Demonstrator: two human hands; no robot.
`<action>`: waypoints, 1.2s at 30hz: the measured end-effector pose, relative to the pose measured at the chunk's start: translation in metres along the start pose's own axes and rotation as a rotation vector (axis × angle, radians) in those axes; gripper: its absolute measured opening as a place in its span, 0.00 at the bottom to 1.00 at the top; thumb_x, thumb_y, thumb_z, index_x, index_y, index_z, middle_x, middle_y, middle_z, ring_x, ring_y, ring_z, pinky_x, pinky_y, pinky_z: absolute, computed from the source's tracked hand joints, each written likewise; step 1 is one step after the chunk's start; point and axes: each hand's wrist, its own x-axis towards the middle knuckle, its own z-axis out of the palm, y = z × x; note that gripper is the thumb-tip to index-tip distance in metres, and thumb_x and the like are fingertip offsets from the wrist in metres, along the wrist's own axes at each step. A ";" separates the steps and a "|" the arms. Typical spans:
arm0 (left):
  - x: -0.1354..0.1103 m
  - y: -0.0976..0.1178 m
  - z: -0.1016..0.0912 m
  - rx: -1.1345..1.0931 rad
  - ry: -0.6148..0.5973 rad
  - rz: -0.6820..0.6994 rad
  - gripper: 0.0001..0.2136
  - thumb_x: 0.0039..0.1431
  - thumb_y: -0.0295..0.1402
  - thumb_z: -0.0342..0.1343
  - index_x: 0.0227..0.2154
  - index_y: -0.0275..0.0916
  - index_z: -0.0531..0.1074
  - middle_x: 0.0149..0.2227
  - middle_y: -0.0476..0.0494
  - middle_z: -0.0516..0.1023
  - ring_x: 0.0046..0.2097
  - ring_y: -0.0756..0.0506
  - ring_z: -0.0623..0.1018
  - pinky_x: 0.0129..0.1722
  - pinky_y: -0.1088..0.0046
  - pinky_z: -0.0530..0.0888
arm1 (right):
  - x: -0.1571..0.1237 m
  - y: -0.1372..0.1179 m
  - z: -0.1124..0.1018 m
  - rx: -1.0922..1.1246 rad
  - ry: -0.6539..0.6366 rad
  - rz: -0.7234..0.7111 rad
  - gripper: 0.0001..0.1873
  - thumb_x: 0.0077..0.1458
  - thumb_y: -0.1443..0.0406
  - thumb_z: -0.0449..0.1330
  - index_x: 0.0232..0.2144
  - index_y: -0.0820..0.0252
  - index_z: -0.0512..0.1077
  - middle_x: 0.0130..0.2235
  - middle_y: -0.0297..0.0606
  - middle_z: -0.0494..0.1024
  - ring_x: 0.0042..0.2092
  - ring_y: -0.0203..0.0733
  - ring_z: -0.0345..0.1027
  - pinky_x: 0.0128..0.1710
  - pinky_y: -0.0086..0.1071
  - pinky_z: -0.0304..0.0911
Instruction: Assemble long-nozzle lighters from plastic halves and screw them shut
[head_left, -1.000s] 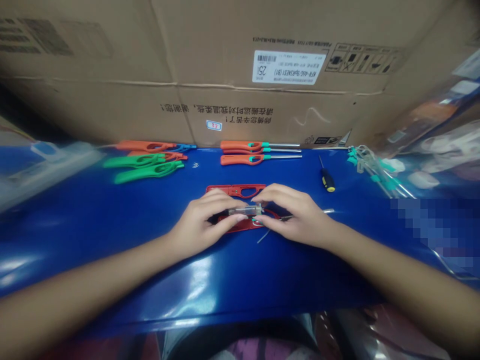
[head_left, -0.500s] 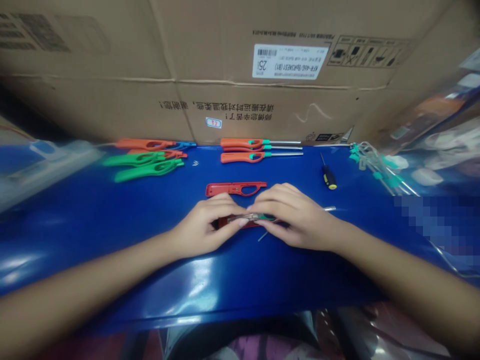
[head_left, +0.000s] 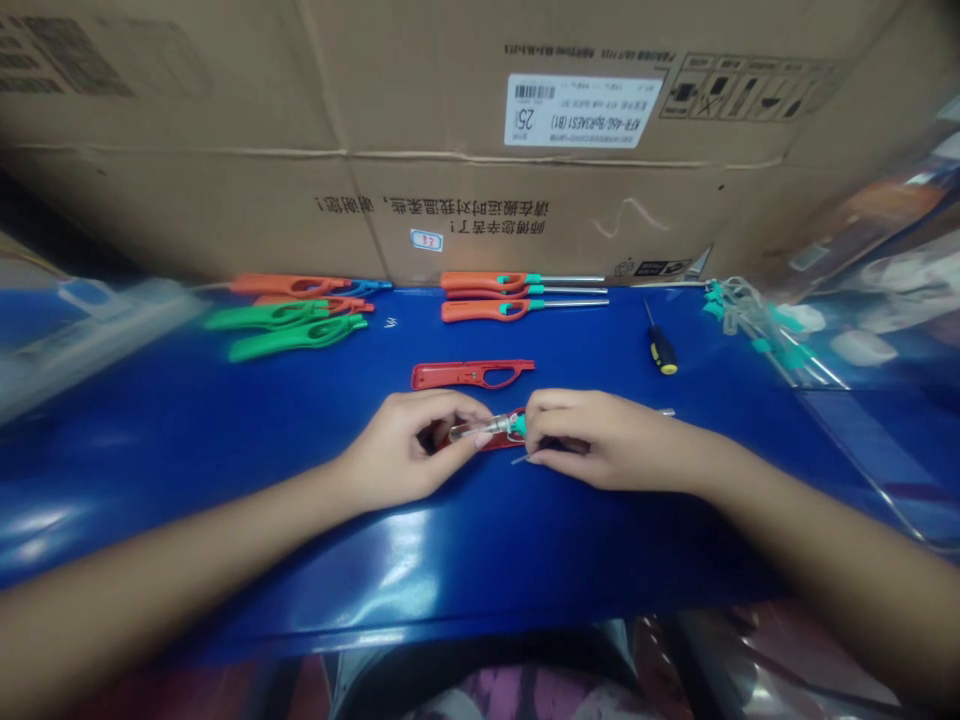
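Observation:
My left hand (head_left: 409, 450) and my right hand (head_left: 600, 440) meet at the middle of the blue table (head_left: 225, 450). Both are closed on a half-built lighter (head_left: 487, 432): a red shell half with a clear tube and a teal piece lying in it. The left fingers pinch the tube's left end, the right fingers hold the teal end and the thin metal rod (head_left: 664, 413) sticking out to the right. A loose red shell half (head_left: 472, 375) lies flat just beyond the hands.
Three finished orange lighters (head_left: 517, 296) lie at the back centre. Green and orange shells (head_left: 292, 320) are piled back left. A small yellow-and-black screwdriver (head_left: 660, 345) lies to the right, with teal-tipped rods (head_left: 765, 335) beyond it. A big cardboard box (head_left: 480, 140) walls off the back.
Both hands drew slightly apart and nearer to me, uncovering the clear tube and teal piece in the red shell. The loose red shell half stayed put.

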 end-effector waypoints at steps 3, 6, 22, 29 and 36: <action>0.000 -0.001 -0.001 0.008 0.009 0.017 0.07 0.60 0.29 0.62 0.41 0.36 0.80 0.32 0.48 0.82 0.25 0.55 0.71 0.26 0.80 0.69 | 0.004 0.003 0.003 0.178 0.087 0.042 0.02 0.62 0.70 0.62 0.36 0.62 0.76 0.36 0.34 0.74 0.32 0.30 0.64 0.31 0.26 0.60; 0.001 -0.002 -0.001 0.022 0.021 0.035 0.06 0.60 0.30 0.63 0.40 0.36 0.80 0.31 0.48 0.81 0.25 0.55 0.71 0.26 0.81 0.69 | 0.008 0.010 0.006 0.327 0.147 0.107 0.03 0.60 0.68 0.63 0.36 0.63 0.77 0.30 0.31 0.73 0.26 0.28 0.58 0.26 0.25 0.56; 0.002 -0.006 -0.005 0.034 -0.076 0.028 0.09 0.67 0.32 0.57 0.42 0.36 0.81 0.37 0.44 0.84 0.33 0.50 0.80 0.33 0.78 0.73 | 0.012 0.015 0.008 0.740 0.091 0.386 0.16 0.58 0.54 0.65 0.34 0.63 0.73 0.20 0.27 0.69 0.17 0.27 0.57 0.14 0.23 0.53; 0.004 -0.004 -0.005 0.042 -0.117 0.015 0.12 0.70 0.34 0.53 0.41 0.35 0.80 0.35 0.43 0.83 0.34 0.48 0.80 0.36 0.76 0.74 | 0.011 0.019 0.011 0.719 0.100 0.364 0.16 0.58 0.54 0.65 0.35 0.63 0.73 0.21 0.27 0.69 0.17 0.28 0.58 0.13 0.22 0.54; 0.005 -0.004 -0.005 0.060 -0.134 0.040 0.12 0.71 0.34 0.52 0.41 0.36 0.79 0.36 0.43 0.83 0.35 0.48 0.80 0.37 0.75 0.74 | 0.012 0.017 0.011 0.714 0.136 0.298 0.14 0.58 0.57 0.66 0.33 0.63 0.74 0.22 0.29 0.71 0.18 0.26 0.58 0.15 0.22 0.53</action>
